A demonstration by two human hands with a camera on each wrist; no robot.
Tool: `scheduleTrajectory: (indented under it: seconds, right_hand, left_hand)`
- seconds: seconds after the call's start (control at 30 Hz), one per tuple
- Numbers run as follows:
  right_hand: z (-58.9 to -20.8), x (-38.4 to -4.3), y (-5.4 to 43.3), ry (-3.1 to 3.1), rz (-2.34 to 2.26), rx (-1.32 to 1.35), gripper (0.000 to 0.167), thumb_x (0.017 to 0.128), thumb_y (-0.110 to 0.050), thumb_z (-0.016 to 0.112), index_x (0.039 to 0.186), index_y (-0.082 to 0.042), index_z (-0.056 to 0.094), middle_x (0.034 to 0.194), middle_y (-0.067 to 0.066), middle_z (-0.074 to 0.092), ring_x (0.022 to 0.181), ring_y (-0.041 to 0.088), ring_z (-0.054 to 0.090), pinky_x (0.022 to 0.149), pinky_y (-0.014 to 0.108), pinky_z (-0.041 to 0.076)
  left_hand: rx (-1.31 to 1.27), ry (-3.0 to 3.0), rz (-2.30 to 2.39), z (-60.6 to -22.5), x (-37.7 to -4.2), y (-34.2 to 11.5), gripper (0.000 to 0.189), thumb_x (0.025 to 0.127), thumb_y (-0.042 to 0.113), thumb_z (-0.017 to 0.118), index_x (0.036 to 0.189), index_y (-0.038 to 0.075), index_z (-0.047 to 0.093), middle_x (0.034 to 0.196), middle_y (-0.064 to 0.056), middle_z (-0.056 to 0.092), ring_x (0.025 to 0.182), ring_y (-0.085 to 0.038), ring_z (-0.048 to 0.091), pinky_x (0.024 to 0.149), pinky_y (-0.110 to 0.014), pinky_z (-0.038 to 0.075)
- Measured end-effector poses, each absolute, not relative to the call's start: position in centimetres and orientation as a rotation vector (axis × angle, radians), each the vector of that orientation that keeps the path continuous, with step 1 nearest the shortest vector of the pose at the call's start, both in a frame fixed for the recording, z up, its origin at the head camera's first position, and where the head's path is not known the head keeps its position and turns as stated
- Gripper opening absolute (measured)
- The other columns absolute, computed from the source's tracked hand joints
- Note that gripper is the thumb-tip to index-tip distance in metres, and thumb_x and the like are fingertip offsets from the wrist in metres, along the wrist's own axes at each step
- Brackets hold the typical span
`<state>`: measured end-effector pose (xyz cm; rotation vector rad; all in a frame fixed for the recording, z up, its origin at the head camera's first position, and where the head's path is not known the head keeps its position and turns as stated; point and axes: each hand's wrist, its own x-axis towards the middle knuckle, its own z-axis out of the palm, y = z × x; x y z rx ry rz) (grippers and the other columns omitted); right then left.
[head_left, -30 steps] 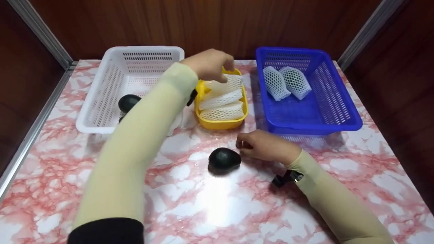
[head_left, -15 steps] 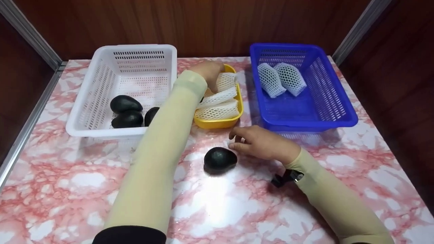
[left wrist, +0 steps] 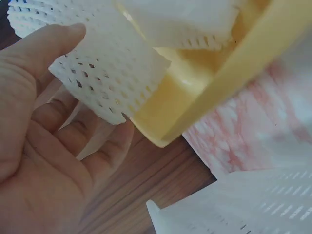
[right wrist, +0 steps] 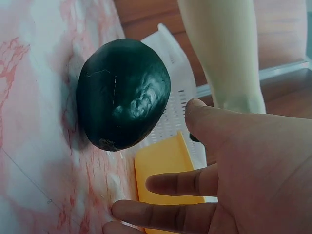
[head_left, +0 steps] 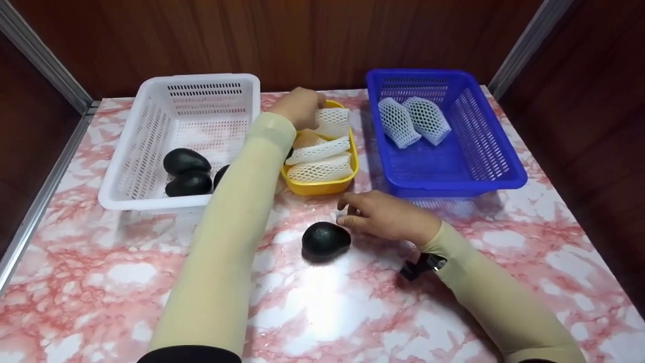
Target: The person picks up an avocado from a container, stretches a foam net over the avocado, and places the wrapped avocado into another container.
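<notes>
At the back of the yellow container [head_left: 321,189], my left hand [head_left: 297,108] pinches a white foam net sleeve [head_left: 333,121]. In the left wrist view the thumb lies over that sleeve and the other fingers are behind it, partly hidden. Several more foam net sleeves [head_left: 322,169] lie in the container. A dark avocado [head_left: 325,242] rests on its side on the table. Beside it my right hand [head_left: 387,216] has its fingers loosely bent and holds nothing; the right wrist view shows a gap between this hand and the avocado [right wrist: 124,95].
On the left, a white basket [head_left: 151,203] holds dark avocados [head_left: 187,161], one partly covered by my left sleeve. To the right, a blue basket [head_left: 453,189] contains two net-covered fruits [head_left: 427,120]. Wooden panels [head_left: 332,40] close off the back and sides.
My left hand has come down into the yellow container, taken hold of a foam net sleeve and raised it slightly. The right hand's fingers have loosened a little beside the avocado.
</notes>
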<state>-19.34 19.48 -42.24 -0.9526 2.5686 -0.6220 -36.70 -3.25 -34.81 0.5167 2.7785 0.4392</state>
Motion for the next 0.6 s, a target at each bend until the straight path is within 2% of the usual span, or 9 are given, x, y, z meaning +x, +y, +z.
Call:
scheduleTrajectory:
  seconds: [0.23,0.4,0.6]
  right_hand:
    - [-42.3,-19.5,19.5,2.566,-0.625,-0.940,0.037,0.110,-0.044,0.062,0.132,-0.016,0.068,0.110,0.003,0.077,0.101,0.022,0.073,0.093,0.046,0.061]
    - [-42.5,-19.4,19.3,2.566,-0.629,-0.933,0.036,0.110,-0.046,0.063,0.130,-0.017,0.069,0.113,0.002,0.078,0.106,0.022,0.073,0.097,0.046,0.061]
    - [-42.4,-19.3,19.2,2.541,-0.646,-0.961,0.048,0.105,-0.055,0.069,0.136,-0.018,0.067,0.116,0.002,0.077,0.104,0.021,0.071,0.096,0.045,0.060]
  left_hand:
    - [0.497,2.841,0.534,-34.2,-36.6,-4.8,0.051,0.109,0.016,0.063,0.160,0.018,0.057,0.163,-0.005,0.060,0.136,-0.027,0.061,0.127,-0.040,0.047]
    - [0.460,2.884,0.592,-33.8,-36.2,-5.9,0.046,0.111,0.021,0.063,0.156,0.018,0.061,0.157,-0.004,0.065,0.133,-0.025,0.063,0.124,-0.039,0.050]
    - [0.456,2.884,0.635,-31.9,-34.8,-6.3,0.042,0.111,0.023,0.063,0.154,0.020,0.063,0.154,-0.002,0.067,0.131,-0.024,0.064,0.124,-0.040,0.050]
